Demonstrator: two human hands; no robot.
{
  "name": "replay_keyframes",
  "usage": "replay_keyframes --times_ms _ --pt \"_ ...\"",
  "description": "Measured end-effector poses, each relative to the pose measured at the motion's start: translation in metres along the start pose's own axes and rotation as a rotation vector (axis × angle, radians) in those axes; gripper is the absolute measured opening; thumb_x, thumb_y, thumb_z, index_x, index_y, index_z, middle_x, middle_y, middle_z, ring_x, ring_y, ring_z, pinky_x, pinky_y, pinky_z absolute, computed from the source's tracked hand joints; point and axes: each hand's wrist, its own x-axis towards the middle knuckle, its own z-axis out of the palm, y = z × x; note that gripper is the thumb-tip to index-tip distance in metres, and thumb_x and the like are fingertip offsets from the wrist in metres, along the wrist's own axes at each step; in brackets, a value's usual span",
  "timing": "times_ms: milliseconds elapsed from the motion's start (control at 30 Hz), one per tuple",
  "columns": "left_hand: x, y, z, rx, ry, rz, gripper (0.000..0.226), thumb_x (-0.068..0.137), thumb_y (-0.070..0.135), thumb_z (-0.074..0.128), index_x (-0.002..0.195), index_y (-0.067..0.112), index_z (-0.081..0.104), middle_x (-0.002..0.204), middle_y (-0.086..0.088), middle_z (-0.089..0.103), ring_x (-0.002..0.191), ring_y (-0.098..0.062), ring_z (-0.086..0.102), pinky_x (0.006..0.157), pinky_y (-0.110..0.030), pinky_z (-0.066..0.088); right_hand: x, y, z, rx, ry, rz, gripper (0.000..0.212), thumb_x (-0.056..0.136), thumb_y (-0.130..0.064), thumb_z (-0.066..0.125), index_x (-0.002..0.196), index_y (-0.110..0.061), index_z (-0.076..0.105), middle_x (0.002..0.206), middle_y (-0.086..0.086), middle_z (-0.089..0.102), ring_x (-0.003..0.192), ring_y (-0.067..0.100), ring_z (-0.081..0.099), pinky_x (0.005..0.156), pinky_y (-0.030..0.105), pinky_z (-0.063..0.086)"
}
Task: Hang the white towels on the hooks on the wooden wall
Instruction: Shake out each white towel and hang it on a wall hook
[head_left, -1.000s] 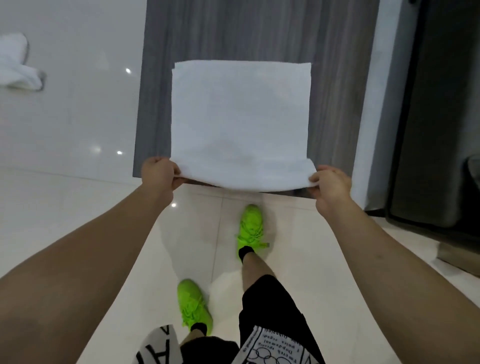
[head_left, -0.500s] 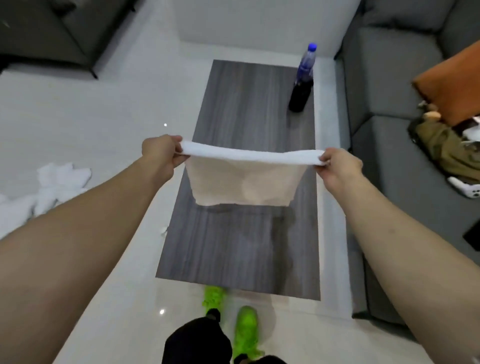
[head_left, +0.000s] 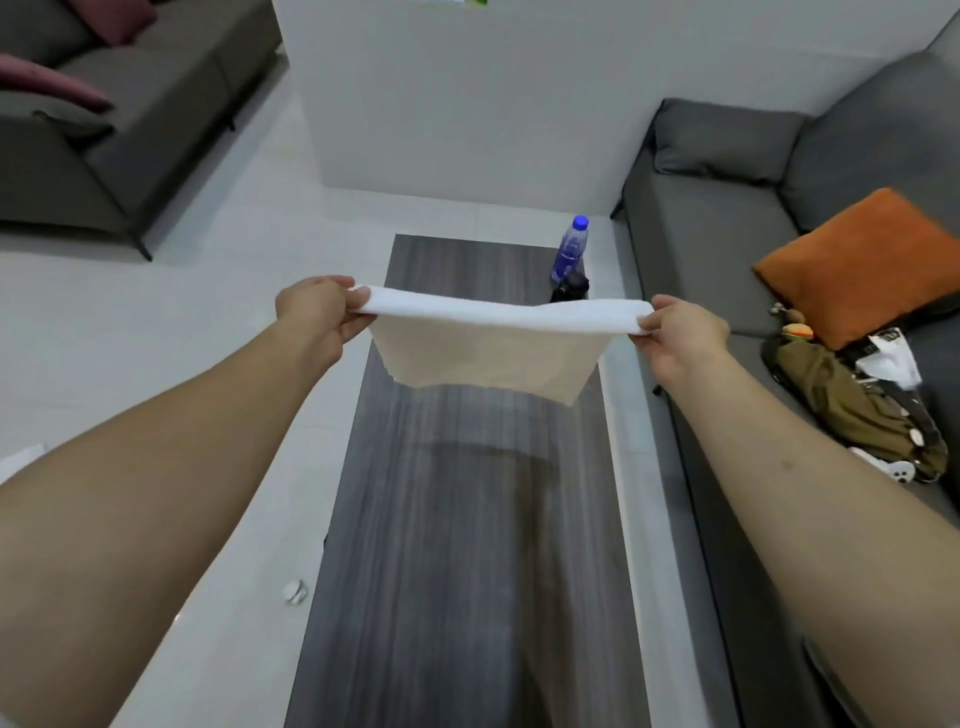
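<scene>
with left hand and right hand fingers pinching only the white towel top corners above the tabletop, one slip would likely drop it.

We hold both bare forearms stretched forward and apart, the left hand and right hand level with each other, each pinching a top corner of the white towel between thumb and curled fingers.

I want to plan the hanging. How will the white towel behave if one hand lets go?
The white towel is probably floppy: it sags between the left hand and right hand. It seems light, since pinches hold it. Released, that end would likely drop.
</scene>
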Motion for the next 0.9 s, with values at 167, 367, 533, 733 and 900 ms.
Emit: replay_keyframes --times_ms 167,367,533,733,900 --pt "0.011 -0.051 -0.022 0.054 0.055 -0.124 0.024 0.08 -0.014 0.069 0.093 0.004 0.064 0.101 -0.017 0.067 0.087 -0.028 0.07 0.056 -0.027 0.059 0.013 0.053 -0.018 -0.124 0.058 0.046 0.036 0.077 0.024 0.052 0.083 -0.009 0.066 0.11 0.018 0.065 0.1 0.033 0.065 0.069 0.035 0.06" --pt "0.004 -0.206 -0.082 0.173 0.175 -0.331 0.02 0.083 -0.011 0.068 0.093 0.006 0.063 0.095 -0.012 0.066 0.081 -0.022 0.067 0.055 -0.029 0.057 0.016 0.196 -0.082 -0.255 0.15 0.177 0.037 0.076 0.023 0.048 0.092 -0.005 0.067 0.1 0.014 0.065 0.089 0.029 0.064 0.061 0.03 0.057" --pt "-0.01 -0.356 -0.15 0.404 0.209 -0.422 0.018 0.081 -0.007 0.072 0.077 0.01 0.069 0.093 -0.011 0.068 0.084 -0.024 0.067 0.065 -0.033 0.058 0.02 0.33 -0.163 -0.451 0.207 0.316 0.037 0.076 0.019 0.052 0.08 -0.012 0.071 0.095 0.01 0.068 0.081 0.021 0.064 0.078 0.036 0.06" --pt "-0.071 -0.487 -0.218 0.752 0.168 -0.569 0.017 0.081 0.003 0.074 0.075 0.018 0.073 0.095 -0.011 0.072 0.086 -0.027 0.069 0.072 -0.034 0.06 -0.02 0.441 -0.254 -0.952 0.157 0.435 0.031 0.086 0.0 0.055 0.102 -0.02 0.073 0.111 0.007 0.069 0.086 0.021 0.06 0.079 0.03 0.051" --pt "-0.109 -0.519 -0.235 1.305 0.034 -0.365 0.016 0.084 0.019 0.068 0.099 0.021 0.073 0.103 -0.008 0.067 0.094 -0.028 0.063 0.088 -0.038 0.054 -0.07 0.482 -0.259 -1.633 -0.241 -0.065 0.053 0.087 -0.017 0.061 0.139 -0.013 0.049 0.145 0.02 0.039 0.132 0.037 0.036 0.107 0.044 0.037"
